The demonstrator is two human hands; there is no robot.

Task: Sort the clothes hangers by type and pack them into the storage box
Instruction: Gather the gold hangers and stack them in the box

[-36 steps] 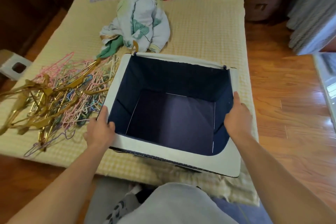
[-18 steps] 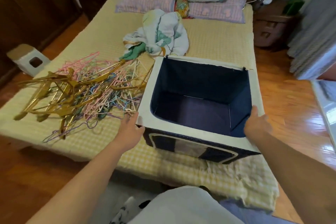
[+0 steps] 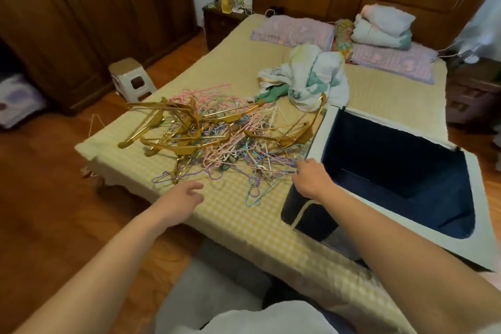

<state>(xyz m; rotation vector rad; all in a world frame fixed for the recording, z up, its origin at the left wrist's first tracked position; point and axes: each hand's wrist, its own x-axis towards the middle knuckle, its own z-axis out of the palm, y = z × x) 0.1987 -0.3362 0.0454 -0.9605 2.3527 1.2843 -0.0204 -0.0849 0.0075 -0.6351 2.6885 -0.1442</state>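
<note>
The left hand (image 3: 187, 195) hovers low over the yellow checked bed (image 3: 233, 220), its fingers loosely spread and holding nothing. Just ahead of its fingertips begins the tangled heap of hangers: thin wire hangers (image 3: 244, 160) in pink, purple, blue and white lie underneath and spill toward the hand, while the bulkier gold hangers (image 3: 179, 130) sit on top, farther out from it.

The right hand (image 3: 311, 179) reaches to the near right edge of the same heap, knuckles up, fingers bent down among the thin wires; whether it actually grips one cannot be told. Directly to the right of this hand, touching the wrist side, stands the storage box (image 3: 325, 130), open at the top with a white rim and dark navy lining, nothing visible inside. One gold hanger leans against the box's left wall just beyond the right hand.

Farther out past both hands lies a crumpled white and green blanket (image 3: 311, 76), with lilac pillows (image 3: 292, 33) at the headboard behind it.
</note>
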